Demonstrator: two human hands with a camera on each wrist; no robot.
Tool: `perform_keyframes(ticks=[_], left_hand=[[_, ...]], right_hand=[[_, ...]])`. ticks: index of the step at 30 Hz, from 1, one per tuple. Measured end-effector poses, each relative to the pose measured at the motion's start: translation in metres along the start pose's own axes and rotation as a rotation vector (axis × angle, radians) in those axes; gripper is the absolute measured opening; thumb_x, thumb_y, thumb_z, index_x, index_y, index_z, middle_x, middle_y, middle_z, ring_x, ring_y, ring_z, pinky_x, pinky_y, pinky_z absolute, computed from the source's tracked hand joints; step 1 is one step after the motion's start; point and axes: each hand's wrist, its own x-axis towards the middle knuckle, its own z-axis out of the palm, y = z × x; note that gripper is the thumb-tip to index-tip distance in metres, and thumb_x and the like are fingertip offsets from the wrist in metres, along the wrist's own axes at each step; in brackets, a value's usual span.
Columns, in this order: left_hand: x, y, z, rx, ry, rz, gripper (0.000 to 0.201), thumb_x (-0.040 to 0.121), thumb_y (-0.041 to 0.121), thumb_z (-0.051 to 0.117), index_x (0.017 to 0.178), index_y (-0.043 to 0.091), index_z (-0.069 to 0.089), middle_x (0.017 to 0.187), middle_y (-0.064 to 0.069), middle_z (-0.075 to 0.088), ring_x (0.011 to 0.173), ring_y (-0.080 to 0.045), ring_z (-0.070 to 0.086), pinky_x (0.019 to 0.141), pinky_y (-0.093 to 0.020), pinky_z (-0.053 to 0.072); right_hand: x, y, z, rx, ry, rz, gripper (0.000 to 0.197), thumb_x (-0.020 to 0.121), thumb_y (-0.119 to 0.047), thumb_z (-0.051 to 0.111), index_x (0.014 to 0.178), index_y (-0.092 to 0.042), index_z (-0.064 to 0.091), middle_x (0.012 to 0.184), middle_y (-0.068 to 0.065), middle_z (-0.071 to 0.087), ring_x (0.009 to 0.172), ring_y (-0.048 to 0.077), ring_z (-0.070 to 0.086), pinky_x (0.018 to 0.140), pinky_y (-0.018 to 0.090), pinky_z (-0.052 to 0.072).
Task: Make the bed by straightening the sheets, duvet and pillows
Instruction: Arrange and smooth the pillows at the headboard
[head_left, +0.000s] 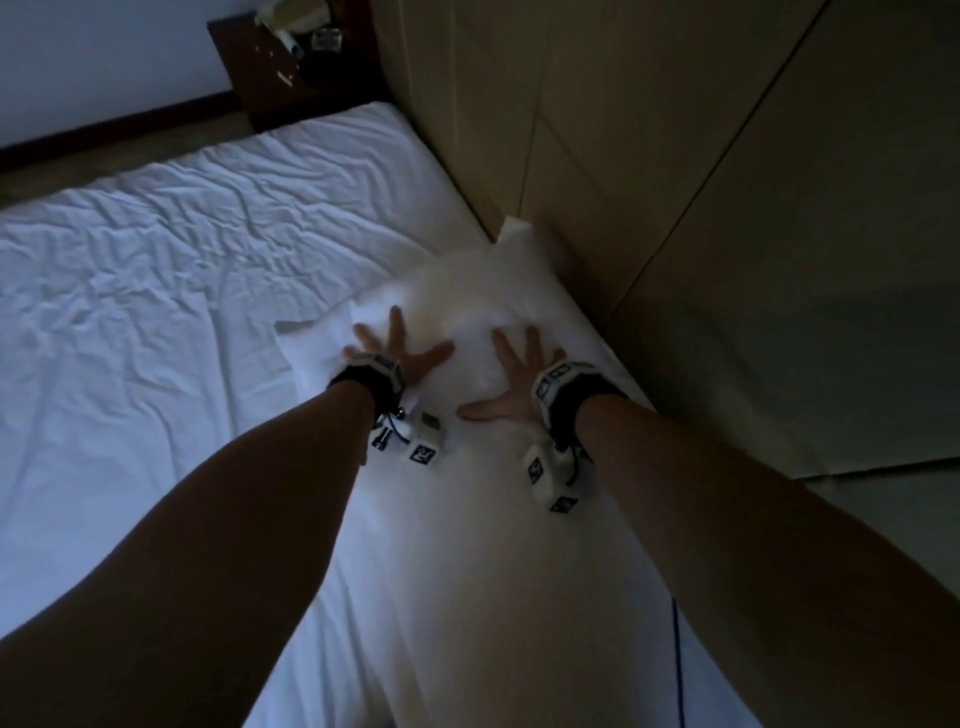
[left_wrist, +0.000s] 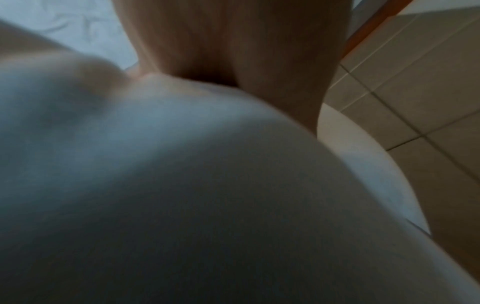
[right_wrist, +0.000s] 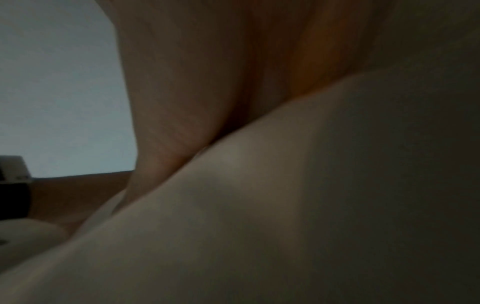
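A white pillow (head_left: 467, 291) lies at the head of the bed against the tan headboard (head_left: 649, 156). My left hand (head_left: 400, 345) presses flat on its left part with fingers spread. Beside it, my right hand (head_left: 511, 371) lies flat on the pillow too, fingers splayed and thumb pointing left. The wrinkled white sheet (head_left: 156, 249) covers the mattress to the left. In the left wrist view the palm (left_wrist: 233, 41) meets blurred white pillow fabric (left_wrist: 207, 185). The right wrist view is dim, with the palm (right_wrist: 221, 72) against the pillow (right_wrist: 285, 205).
A dark wooden nightstand (head_left: 270, 88) with small clutter stands at the far corner past the bed. A white wall with a dark baseboard (head_left: 119, 124) runs behind the bed's far side. A blue cable (head_left: 675, 649) hangs near my right forearm.
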Motion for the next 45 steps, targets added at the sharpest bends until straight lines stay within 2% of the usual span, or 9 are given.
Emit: perform_keyframes(ticks=[7,13,16,18,22,26,33,42,45], left_hand=[[0.066,-0.015,0.042,0.044,-0.078,0.020,0.115,0.058,0.095,0.039,0.141,0.049,-0.026,0.155,-0.007,-0.032,0.142,-0.046,-0.020,0.111,-0.068,0.011],[0.082,-0.028,0.048,0.067,-0.102,0.013,0.111,0.064,0.093,0.038,0.145,0.046,-0.022,0.156,-0.007,-0.029,0.142,-0.046,-0.017,0.112,-0.066,0.009],[0.073,-0.027,0.036,0.042,-0.094,0.013,0.116,0.054,0.098,0.034,0.144,0.049,-0.019,0.158,-0.005,-0.024,0.144,-0.043,-0.013,0.113,-0.064,0.011],[0.066,-0.023,0.028,0.007,-0.074,0.017,0.117,0.048,0.100,0.031,0.144,0.052,-0.014,0.159,-0.003,-0.020,0.145,-0.040,-0.011,0.112,-0.064,0.011],[0.057,-0.017,0.009,-0.075,0.002,0.015,0.111,0.040,0.104,0.015,0.139,0.057,-0.002,0.159,-0.001,-0.011,0.145,-0.037,-0.011,0.107,-0.068,0.008],[0.048,-0.010,-0.011,-0.160,0.014,-0.046,0.107,0.040,0.104,0.022,0.134,0.064,-0.009,0.154,0.006,-0.031,0.140,-0.040,-0.028,0.091,-0.082,0.003],[0.103,-0.029,-0.012,-0.148,-0.059,-0.117,0.115,0.050,0.103,0.025,0.143,0.052,-0.017,0.155,-0.001,-0.032,0.140,-0.044,-0.026,0.104,-0.076,0.005],[0.184,-0.036,0.022,-0.009,-0.156,-0.148,0.125,0.036,0.107,0.011,0.144,0.051,-0.017,0.158,-0.010,-0.023,0.144,-0.044,-0.012,0.110,-0.068,0.000],[0.187,-0.036,0.021,0.005,-0.158,-0.149,0.124,0.040,0.106,0.011,0.146,0.048,-0.015,0.158,-0.012,-0.021,0.145,-0.044,-0.006,0.113,-0.063,-0.002]], right_hand=[[0.067,-0.010,0.043,-0.036,-0.083,0.093,0.134,0.053,-0.093,0.054,0.140,-0.043,-0.034,0.150,0.007,-0.042,0.141,0.047,-0.023,0.113,0.061,-0.002],[0.096,-0.022,0.061,-0.052,-0.104,0.141,0.143,0.038,-0.100,0.048,0.136,-0.044,-0.039,0.150,0.007,-0.042,0.140,0.049,-0.022,0.112,0.065,0.001],[0.094,-0.027,0.048,-0.121,0.064,0.022,0.147,0.026,-0.104,0.042,0.150,-0.042,-0.006,0.161,0.007,0.002,0.144,0.036,0.013,0.115,0.056,0.017],[0.092,-0.025,0.033,-0.095,0.134,0.001,0.134,0.033,-0.099,0.047,0.147,-0.038,0.011,0.156,0.004,0.017,0.140,0.033,0.023,0.111,0.056,0.026],[0.089,-0.021,0.000,-0.067,0.236,-0.022,0.127,0.033,-0.102,0.040,0.140,-0.039,0.011,0.155,0.000,0.001,0.143,0.033,0.007,0.108,0.064,0.020],[0.103,-0.030,-0.050,-0.140,0.144,-0.059,0.126,0.046,-0.094,0.052,0.145,-0.051,-0.013,0.155,-0.009,-0.030,0.143,0.037,-0.025,0.112,0.067,0.004],[0.168,-0.016,-0.055,-0.165,-0.043,-0.005,0.134,0.039,-0.099,0.049,0.140,-0.053,-0.027,0.154,-0.006,-0.035,0.142,0.045,-0.020,0.114,0.063,0.002],[0.261,-0.007,-0.031,-0.240,-0.196,-0.036,0.137,0.035,-0.105,0.038,0.140,-0.049,-0.029,0.156,-0.005,-0.030,0.147,0.035,-0.013,0.116,0.058,0.007],[0.254,-0.013,-0.032,-0.235,-0.185,-0.020,0.127,0.055,-0.096,0.046,0.145,-0.041,-0.026,0.157,-0.001,-0.029,0.147,0.032,-0.014,0.118,0.055,0.003]])
